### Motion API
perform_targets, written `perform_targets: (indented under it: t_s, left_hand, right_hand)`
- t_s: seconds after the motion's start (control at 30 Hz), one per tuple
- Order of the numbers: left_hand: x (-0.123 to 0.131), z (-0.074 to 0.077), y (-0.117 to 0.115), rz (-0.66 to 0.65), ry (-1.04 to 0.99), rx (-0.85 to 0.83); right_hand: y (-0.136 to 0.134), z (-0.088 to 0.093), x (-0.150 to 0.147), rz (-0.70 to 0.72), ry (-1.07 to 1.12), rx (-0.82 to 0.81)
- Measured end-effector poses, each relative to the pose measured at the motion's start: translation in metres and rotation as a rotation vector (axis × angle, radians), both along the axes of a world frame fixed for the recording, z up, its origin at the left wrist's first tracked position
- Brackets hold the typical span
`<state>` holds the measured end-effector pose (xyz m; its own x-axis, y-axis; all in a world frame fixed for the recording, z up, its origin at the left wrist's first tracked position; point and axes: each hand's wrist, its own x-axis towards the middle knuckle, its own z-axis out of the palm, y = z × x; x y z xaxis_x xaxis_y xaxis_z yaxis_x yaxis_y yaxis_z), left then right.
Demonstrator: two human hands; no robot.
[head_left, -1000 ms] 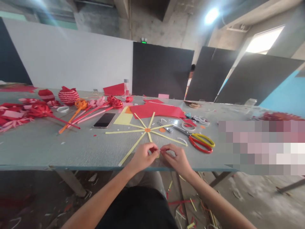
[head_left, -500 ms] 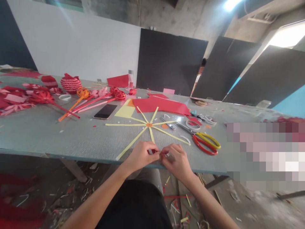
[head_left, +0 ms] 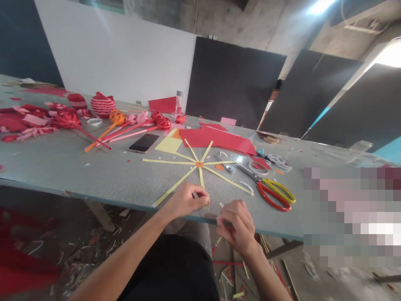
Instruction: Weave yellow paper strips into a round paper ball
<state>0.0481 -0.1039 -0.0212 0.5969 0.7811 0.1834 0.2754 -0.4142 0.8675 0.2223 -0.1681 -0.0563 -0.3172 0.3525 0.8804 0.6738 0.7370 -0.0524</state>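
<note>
A star of yellow paper strips lies on the table, joined at an orange paper disc. My left hand is closed in a pinch at the near end of the strip that points toward me; its fingers hide that end. Lower and to the right, my right hand hangs at the table edge with its fingers curled together; whatever they hold, if anything, is hidden. A small white scrap shows between the hands. Scissors with red and yellow handles lie right of the star.
Behind the star lie red paper sheets, yellow paper and a phone. A tape roll and utility knife are near the scissors. Paper flowers and a woven red basket stand left.
My right hand has come away from the left, moving down and to the right. The left hand keeps its pinch by the strip. The view has shifted slightly.
</note>
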Motion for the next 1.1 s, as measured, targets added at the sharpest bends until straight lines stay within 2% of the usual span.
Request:
perform_targets:
  t_s: [0.07,0.17,0.23,0.3,0.43,0.5,0.6,0.63,0.73,0.8,0.87,1.0,1.1]
  left_hand:
    - [0.000,0.003,-0.001,-0.030,0.020,0.008]
    - [0.000,0.006,-0.003,-0.096,0.039,0.061]
    - [0.000,0.006,-0.004,-0.129,0.062,0.086]
    - [0.001,0.004,-0.004,-0.155,0.107,0.135]
    - [-0.001,0.002,-0.004,-0.205,0.171,0.244]
    - [-0.002,0.003,-0.004,-0.204,0.187,0.247]
    - [-0.002,0.009,-0.008,-0.164,0.174,0.263]
    - [0.001,0.012,-0.010,-0.136,0.164,0.279]
    - [0.023,0.027,-0.015,-0.062,0.178,0.359]
    - [0.048,0.037,-0.011,-0.075,0.238,0.463]
    - [0.078,0.043,0.001,-0.116,0.396,0.547]
    - [0.134,0.039,0.036,-0.245,0.671,0.628]
    - [0.154,0.031,0.058,-0.287,0.733,0.623]
  right_hand:
    - [-0.004,-0.002,0.015,-0.067,0.074,-0.017]
    - [-0.007,-0.003,0.047,-0.363,0.240,-0.144]
    - [-0.006,-0.001,0.068,-0.475,0.331,-0.272]
    - [-0.001,0.003,0.085,-0.473,0.332,-0.432]
    - [0.012,0.014,0.098,-0.318,0.230,-0.641]
    - [0.020,0.021,0.098,-0.401,0.118,-0.727]
    - [0.028,0.030,0.098,-0.690,0.005,-0.628]
    - [0.030,0.032,0.099,-0.731,0.016,-0.562]
    - [0.032,0.030,0.102,-0.641,0.176,-0.475]
    - [0.032,0.026,0.105,-0.570,0.298,-0.495]
    - [0.031,0.021,0.107,-0.570,0.370,-0.530]
    - [0.030,0.015,0.106,-0.635,0.349,-0.597]
    - [0.029,0.016,0.102,-0.730,0.284,-0.592]
